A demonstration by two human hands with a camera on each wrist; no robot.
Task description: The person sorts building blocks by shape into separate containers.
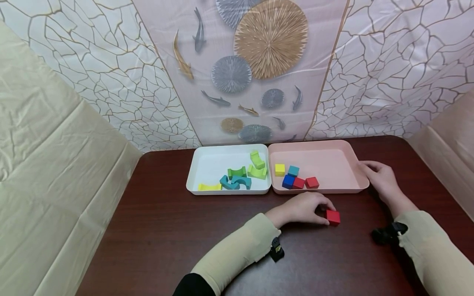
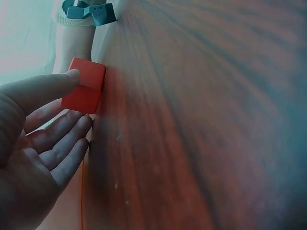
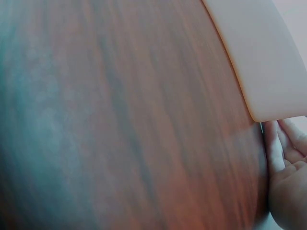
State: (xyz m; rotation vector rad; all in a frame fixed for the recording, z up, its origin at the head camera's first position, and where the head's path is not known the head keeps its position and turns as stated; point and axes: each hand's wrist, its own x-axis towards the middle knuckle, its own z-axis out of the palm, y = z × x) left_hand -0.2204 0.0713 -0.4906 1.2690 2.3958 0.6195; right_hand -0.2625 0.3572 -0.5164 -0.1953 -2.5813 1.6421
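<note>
My left hand (image 1: 301, 207) pinches a red cube (image 1: 333, 218) between thumb and fingers, low over the table in front of the pink tray (image 1: 333, 154). In the left wrist view the thumb lies across the red cube (image 2: 85, 86), the other fingers extended below it. At the pink tray's right end, my right hand (image 1: 383, 181) holds the rim with thumb and finger. The right wrist view shows fingers (image 3: 273, 148) by the tray's corner (image 3: 259, 108); the thumb is hidden there. Inside the pink tray are a yellow cube (image 1: 279, 169), a teal cube (image 1: 293, 171), a blue cube (image 1: 288, 181) and two red cubes (image 1: 312, 182).
A white tray (image 1: 211, 158) stands against the pink one's left side. It contains several arch-shaped blocks: green (image 1: 237, 173), light green (image 1: 256, 172), teal (image 1: 241, 181) and yellow (image 1: 209, 187). Patterned cloth (image 1: 237, 115) hangs behind the dark wooden table (image 1: 166, 230).
</note>
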